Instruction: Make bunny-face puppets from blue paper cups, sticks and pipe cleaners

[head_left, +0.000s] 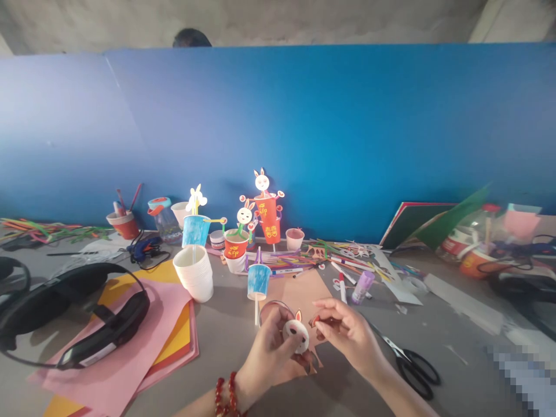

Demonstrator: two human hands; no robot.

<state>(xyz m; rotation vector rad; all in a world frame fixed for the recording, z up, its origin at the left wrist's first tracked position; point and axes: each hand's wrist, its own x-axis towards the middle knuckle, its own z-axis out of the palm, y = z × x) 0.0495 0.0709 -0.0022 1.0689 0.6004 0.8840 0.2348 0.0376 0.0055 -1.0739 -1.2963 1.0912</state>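
Where brown paper [304, 284] is laid: on the counter [221, 341].
Left grip [274, 343]: rabbit face [296, 337] is pinched above the paper, one ear [298, 315] pointed upward.
Right grip [350, 331]: small red piece [315, 320] is pinched, its long axis unclear.
Piece to face: held just right, level with its upper edge, apart.
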